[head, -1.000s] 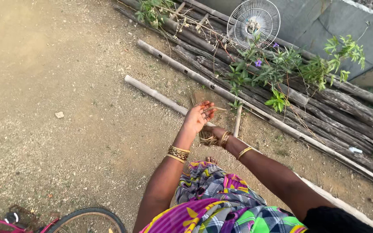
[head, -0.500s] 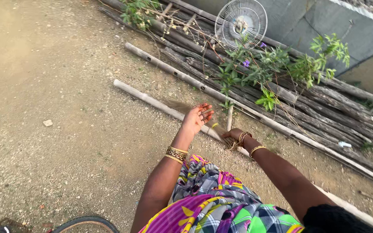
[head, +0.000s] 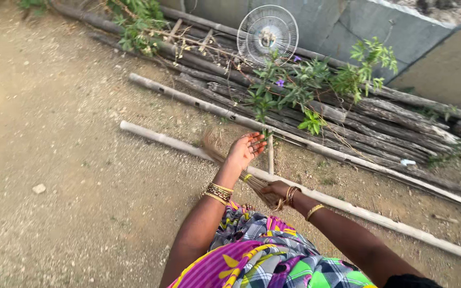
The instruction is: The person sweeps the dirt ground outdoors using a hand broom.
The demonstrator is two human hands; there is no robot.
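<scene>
Shifted since half a second ago: left hand (head: 245, 150) a little further forward over the bristles, right hand (head: 276, 192) drawn in closer beneath it, view tipped slightly so the poles sit lower in the picture. Stick broom (head: 229, 158) held low in front of the body, thin end gathered at the right hand, fanned bristles spreading away up-left over the ground and across the nearest pole. Right hand closed around the bundled end, fingers wrapped over it, gold bangles at the wrist. Left hand open and flat, fingers stretched and slightly spread, palm pressed on or just above the bristles; whether truly touching, cannot tell. Stack of gold bangles (head: 219, 192) on the left wrist. Below the arms, bright patterned cloth (head: 257, 256) in purple, yellow, green and check. Just beyond the hands, a long pale pole (head: 156, 137) lying on the ground, another pale pole (head: 188, 99) further off, then a heap of weathered grey logs (head: 390, 120) along a wall. Green leafy plant (head: 305, 90) with small purple flowers growing among the logs. Round wire fan guard (head: 267, 35) leaning behind the plant. Bare gravelly dirt ground (head: 54, 160) to the left, one small stone (head: 39, 188) on it.
</scene>
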